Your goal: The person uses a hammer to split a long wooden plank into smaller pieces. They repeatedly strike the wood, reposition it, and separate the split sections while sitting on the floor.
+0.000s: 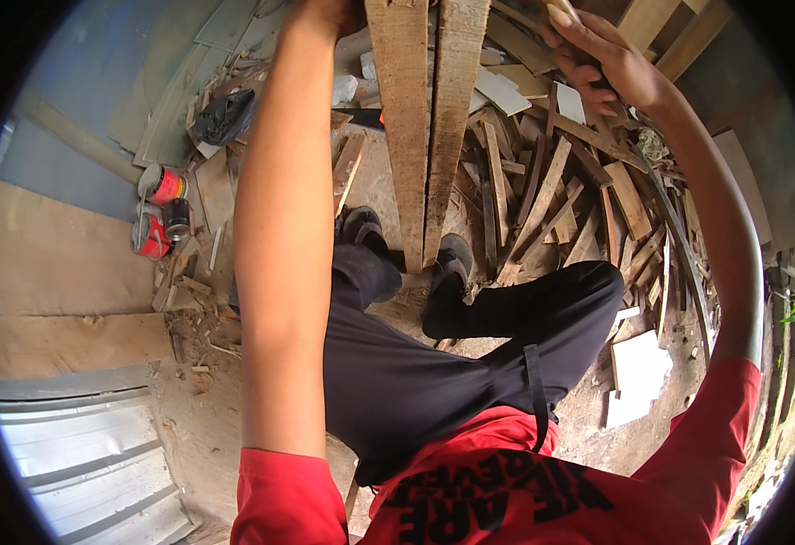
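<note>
Two rough wooden planks (457, 91) stand side by side, a narrow dark gap between them, their lower ends on the ground between my shoes. My left hand (327, 13) is at the top edge, beside the left plank; its fingers are cut off or hidden, so their grip does not show. To the right of the planks, my right hand (602, 59) is raised with the fingers curled and the thumb laid along something thin and pale at the picture's edge. What that is, I cannot make out.
A heap of wood offcuts (543, 195) covers the ground at the right, with a broken white board (638, 377) nearer me. Red cans (154, 232) and a black plastic bag (225, 118) lie at the left. Corrugated metal sheeting (98, 463) is at the lower left.
</note>
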The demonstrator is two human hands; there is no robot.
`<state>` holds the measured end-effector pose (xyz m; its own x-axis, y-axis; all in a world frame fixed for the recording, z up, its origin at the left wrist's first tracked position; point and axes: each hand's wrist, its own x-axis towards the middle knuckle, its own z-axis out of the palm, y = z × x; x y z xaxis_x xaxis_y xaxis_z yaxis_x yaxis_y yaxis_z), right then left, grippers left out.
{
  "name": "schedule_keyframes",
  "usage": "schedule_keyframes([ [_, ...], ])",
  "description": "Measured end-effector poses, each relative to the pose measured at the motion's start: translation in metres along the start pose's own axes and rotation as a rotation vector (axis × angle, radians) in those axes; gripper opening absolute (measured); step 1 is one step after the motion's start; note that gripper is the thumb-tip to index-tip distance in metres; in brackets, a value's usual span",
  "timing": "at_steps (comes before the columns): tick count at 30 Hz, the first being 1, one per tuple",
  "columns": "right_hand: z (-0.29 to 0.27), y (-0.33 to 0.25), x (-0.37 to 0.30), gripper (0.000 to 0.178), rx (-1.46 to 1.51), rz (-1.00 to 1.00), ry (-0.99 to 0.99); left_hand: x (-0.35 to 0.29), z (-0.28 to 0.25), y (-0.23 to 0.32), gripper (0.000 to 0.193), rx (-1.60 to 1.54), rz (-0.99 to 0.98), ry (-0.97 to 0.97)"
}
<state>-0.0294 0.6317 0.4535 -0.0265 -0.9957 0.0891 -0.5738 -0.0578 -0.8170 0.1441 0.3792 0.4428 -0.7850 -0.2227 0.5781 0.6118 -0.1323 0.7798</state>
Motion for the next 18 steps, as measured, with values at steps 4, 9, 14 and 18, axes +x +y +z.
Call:
schedule_keyframes([
  [4, 0.008, 0.003, 0.015, 0.047, -0.033, -0.04, 0.045, -0.001, -0.032, -0.006, 0.088, -0.013, -0.085, 0.007],
  [9, 0.019, 0.01, 0.013, 0.054, 0.051, 0.02, 0.127, 0.009, 0.004, -0.018, 0.084, -0.123, 0.107, 0.204],
  [14, 0.038, 0.023, 0.015, 0.048, 0.246, -0.044, 0.238, 0.016, 0.011, -0.014, 0.082, -0.14, 0.119, 0.215],
  [18, 0.031, 0.029, 0.015, 0.049, 0.113, -0.146, 0.277, 0.017, 0.016, -0.015, 0.081, -0.129, 0.101, 0.213],
])
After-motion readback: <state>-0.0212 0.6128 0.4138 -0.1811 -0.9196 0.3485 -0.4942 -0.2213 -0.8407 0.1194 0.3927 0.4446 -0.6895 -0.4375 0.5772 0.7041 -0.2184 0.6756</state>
